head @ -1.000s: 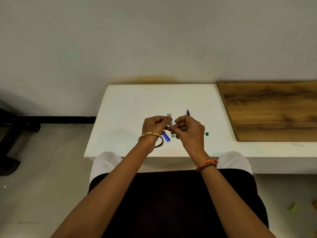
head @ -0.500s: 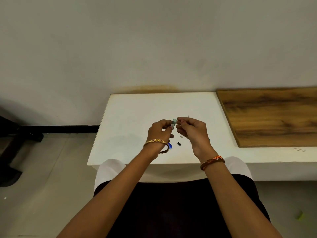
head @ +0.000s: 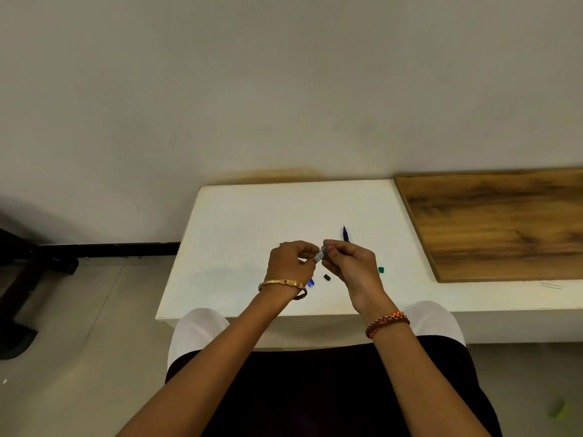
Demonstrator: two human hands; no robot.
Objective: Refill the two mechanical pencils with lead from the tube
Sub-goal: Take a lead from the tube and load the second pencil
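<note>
Tube point(head: 319, 256) tilted flatter vs before | L hand point(head: 291, 266) + R hand point(head: 350, 263) pinch it

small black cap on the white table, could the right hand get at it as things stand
Probably not at once: the small black cap lies uncovered just below the right hand, but that hand and the left hand are pinching the clear lead tube.

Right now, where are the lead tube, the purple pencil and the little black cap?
Lead tube point(head: 320, 255), head view, its labelled middle between the fingers.
Purple pencil point(head: 346, 234), head view, its barrel near the tip.
Black cap point(head: 327, 277), head view, its centre.
</note>
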